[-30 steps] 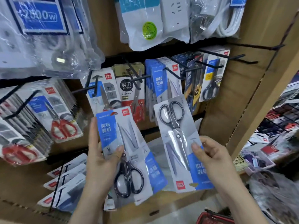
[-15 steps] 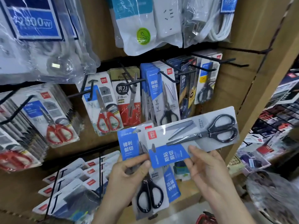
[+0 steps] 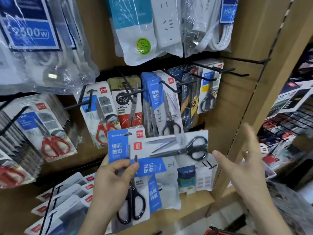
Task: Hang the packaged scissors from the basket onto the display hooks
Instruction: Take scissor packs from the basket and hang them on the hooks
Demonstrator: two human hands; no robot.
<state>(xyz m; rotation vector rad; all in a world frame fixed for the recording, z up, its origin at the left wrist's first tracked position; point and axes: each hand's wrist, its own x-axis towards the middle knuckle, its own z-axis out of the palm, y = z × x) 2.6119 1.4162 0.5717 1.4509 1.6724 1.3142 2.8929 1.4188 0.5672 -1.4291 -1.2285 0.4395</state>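
My left hand (image 3: 110,182) pinches two packaged black-handled scissors together in front of the display. One pack (image 3: 133,200) stands upright with its handles at the bottom. The other pack (image 3: 171,150) lies sideways across it, handles pointing right. My right hand (image 3: 242,165) is open to the right of the sideways pack, fingers spread and blurred, touching nothing. Black display hooks (image 3: 171,85) jut out above, loaded with similar blue-and-white scissor packs (image 3: 162,106). A bare hook (image 3: 245,61) sticks out at the upper right. A red basket edge (image 3: 218,232) shows at the bottom.
Bagged power strips (image 3: 152,28) hang on the top row. Red-handled scissor packs (image 3: 50,134) fill the hooks at left. More packs (image 3: 67,197) hang low at left. A cardboard upright (image 3: 264,85) bounds the display on the right, with another shelf of goods (image 3: 288,129) beyond it.
My right hand passed its pack across to my left hand and let go, then drew away to the right. My left hand now holds both packs. The view has shifted slightly.
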